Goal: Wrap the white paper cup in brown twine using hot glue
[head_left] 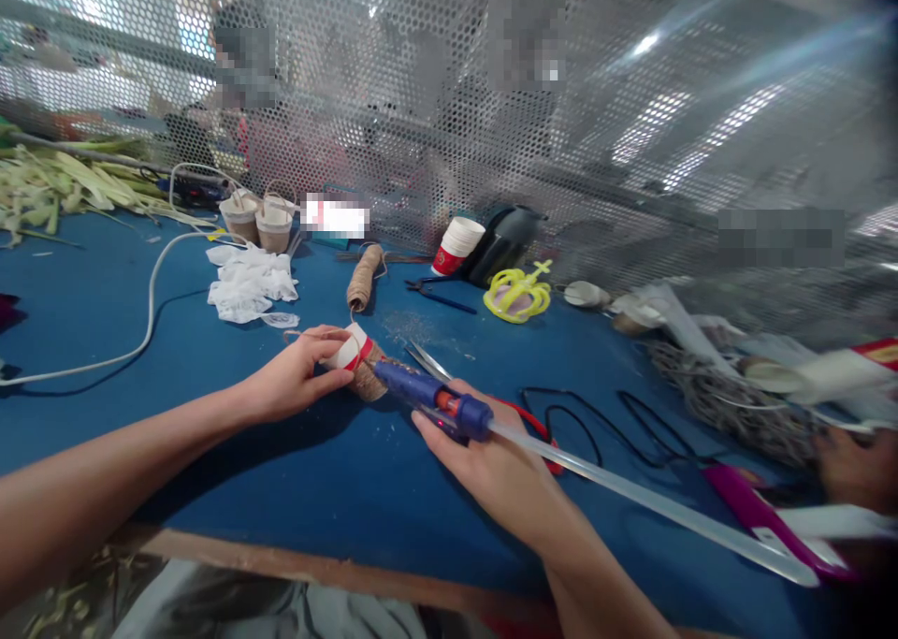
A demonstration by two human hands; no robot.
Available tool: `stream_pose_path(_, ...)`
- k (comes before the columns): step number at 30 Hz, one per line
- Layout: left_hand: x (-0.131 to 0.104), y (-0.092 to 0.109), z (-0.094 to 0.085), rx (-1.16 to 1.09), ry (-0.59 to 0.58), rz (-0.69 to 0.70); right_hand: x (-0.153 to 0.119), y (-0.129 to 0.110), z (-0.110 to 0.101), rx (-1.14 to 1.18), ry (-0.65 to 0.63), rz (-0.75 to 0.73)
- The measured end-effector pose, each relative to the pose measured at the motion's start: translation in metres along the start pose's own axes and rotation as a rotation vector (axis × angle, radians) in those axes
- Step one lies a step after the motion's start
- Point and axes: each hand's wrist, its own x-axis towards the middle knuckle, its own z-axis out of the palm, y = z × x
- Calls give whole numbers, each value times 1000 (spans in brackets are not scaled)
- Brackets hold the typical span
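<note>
My left hand (312,372) is closed on a white and red paper cup (345,355), tilted on its side and partly wrapped with brown twine. In my right hand (484,452) is a blue glue gun (421,388), its nozzle at the twine-wrapped part of the cup. A long clear glue stick (652,501) sticks out of the gun's back toward the lower right. Twine runs from the cup to a twine roll (365,279) just behind it. Scissors (429,363) lie beside the gun, their handles partly behind my right hand.
White crumpled plastic (251,282), twine-wrapped cups (273,224) and corn husks (63,185) are at the left. Behind stand stacked cups (457,246), pliers (441,295) and a yellow crown (517,293). Black cable, grey cord (722,396) and another person's hand (857,466) are at the right.
</note>
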Motion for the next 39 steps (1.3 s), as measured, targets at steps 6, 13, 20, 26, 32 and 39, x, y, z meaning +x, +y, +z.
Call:
stream_pose_path(6,0,1,0,15,0,14,-1,0,0,-7,-6,-22)
stream_pose_path(13,1,0,-3,-6,-31,43,6,3,-6,-60,30,-52)
stream_pose_path(20,0,-4,-3,0,-40,43,3,8,-5,5,-33,-4)
stream_pose_path(26,0,-4,-4,-18,-46,47,3,3,-6,66,-33,6)
stream_pose_path(32,0,-4,-5,-8,-68,67,8,1,-9,127,-54,133)
stream_pose_path(39,0,-5,-4,-5,-68,79,11,-2,-10,157,-70,196)
